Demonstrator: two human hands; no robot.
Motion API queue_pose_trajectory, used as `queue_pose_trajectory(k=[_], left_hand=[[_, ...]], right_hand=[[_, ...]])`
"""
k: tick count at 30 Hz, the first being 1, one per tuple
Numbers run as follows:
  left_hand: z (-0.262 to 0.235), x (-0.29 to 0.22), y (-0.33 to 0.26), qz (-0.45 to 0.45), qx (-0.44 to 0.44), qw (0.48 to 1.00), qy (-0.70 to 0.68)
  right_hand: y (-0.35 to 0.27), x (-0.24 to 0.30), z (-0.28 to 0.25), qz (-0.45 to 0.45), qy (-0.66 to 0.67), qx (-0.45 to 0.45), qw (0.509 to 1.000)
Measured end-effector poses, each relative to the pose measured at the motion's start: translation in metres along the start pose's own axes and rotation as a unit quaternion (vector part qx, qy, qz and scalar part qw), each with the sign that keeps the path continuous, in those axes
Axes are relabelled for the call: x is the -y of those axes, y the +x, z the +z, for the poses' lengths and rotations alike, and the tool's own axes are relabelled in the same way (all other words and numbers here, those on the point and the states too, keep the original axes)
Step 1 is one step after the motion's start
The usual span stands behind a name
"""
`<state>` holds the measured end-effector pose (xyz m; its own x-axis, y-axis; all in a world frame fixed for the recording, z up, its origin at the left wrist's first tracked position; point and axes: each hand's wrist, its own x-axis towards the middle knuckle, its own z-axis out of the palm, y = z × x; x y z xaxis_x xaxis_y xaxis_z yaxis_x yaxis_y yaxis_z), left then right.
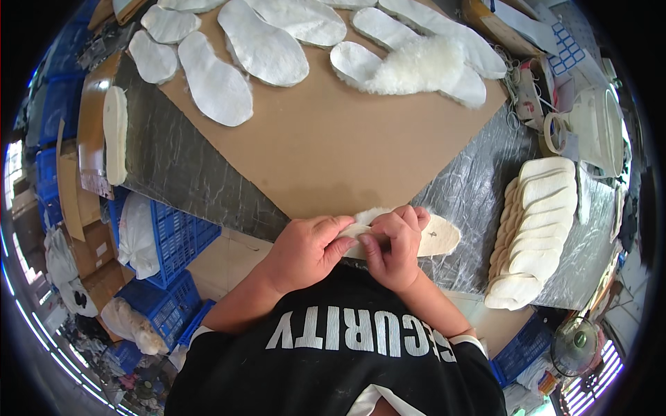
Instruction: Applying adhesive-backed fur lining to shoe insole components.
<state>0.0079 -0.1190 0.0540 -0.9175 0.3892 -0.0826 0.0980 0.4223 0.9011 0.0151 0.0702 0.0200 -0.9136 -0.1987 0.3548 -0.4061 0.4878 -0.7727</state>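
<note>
At the near edge of the table, a cream insole [441, 237] with fluffy white edging lies between my hands, its right end bearing a small dark mark. My left hand [309, 251] pinches the left end between thumb and fingers. Close beside it, my right hand [395, 249] is closed on the insole's middle, fingers curled and thumb pressed near the left thumb. The fingers hide part of the insole, so I cannot tell whether it is one layer or two pressed together.
Several white insoles [267, 48] and one fluffy-side-up insole [423, 66] lie on a brown board [326, 139]. Overlapping cream insoles [538, 222] stand in rows at right, near a tape roll [554, 133] and a white bucket [600, 132]. Blue crates [177, 239] sit at left below the table.
</note>
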Motion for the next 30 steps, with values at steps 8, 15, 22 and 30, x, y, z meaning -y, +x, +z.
queue_pose_trajectory(k=[8, 15, 22, 30], left_hand=[[-0.002, 0.013, -0.016, -0.104, -0.002, 0.99, -0.095], [-0.003, 0.026, -0.026, -0.11, -0.02, 0.99, -0.081], [-0.003, 0.043, -0.033, -0.142, -0.063, 0.986, -0.065], [-0.01, 0.026, -0.019, 0.02, -0.13, 0.958, 0.256]], right_hand=[[0.005, 0.004, -0.012, 0.039, -0.03, 0.07, 0.996], [0.009, -0.016, -0.025, 0.04, -0.062, 0.127, 0.989], [0.013, -0.024, -0.035, 0.065, -0.128, 0.2, 0.969], [-0.004, -0.028, -0.051, 0.102, -0.194, 0.143, 0.965]])
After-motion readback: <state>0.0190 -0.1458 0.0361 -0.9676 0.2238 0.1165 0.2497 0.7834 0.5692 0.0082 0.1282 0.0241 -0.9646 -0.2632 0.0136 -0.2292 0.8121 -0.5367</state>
